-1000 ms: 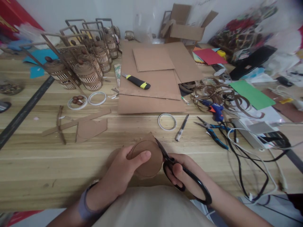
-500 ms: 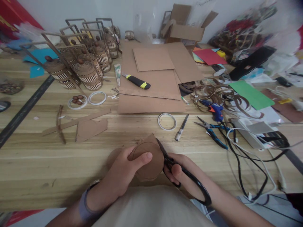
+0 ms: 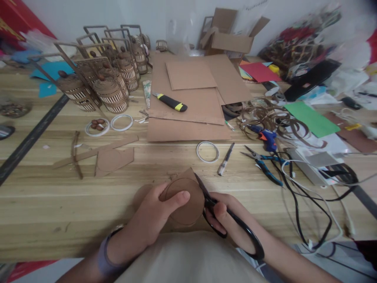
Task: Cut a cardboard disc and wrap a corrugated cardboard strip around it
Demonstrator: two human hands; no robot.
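My left hand (image 3: pixel 159 210) grips a piece of brown cardboard (image 3: pixel 190 206) marked with a drawn circle, its thumb flat across the top. The lower edge of the piece is rounded, and a pointed corner sticks out at the far side. In my right hand (image 3: pixel 225 214) is a pair of black-handled scissors (image 3: pixel 209 200), the blades lying along the cardboard's right edge. The fingers below the cardboard are hidden. Ahead on the table lie a white ring (image 3: pixel 207 152) and a slim craft knife (image 3: pixel 226 159).
Cardboard sheets (image 3: pixel 188 131) bear a black-and-yellow utility knife (image 3: pixel 171 102). At the left stand several woven lidded baskets (image 3: pixel 110 94) with tall handles; nearer are cardboard offcuts (image 3: pixel 114 160). Pliers (image 3: pixel 263 163), a blue glue gun (image 3: pixel 266 137), cables (image 3: pixel 297 204) and curled brown strips (image 3: pixel 271 114) crowd the right.
The scissors' handles have spread slightly further apart in my right hand. The cardboard's lower edge looks rounder than before. My left hand has hardly moved.
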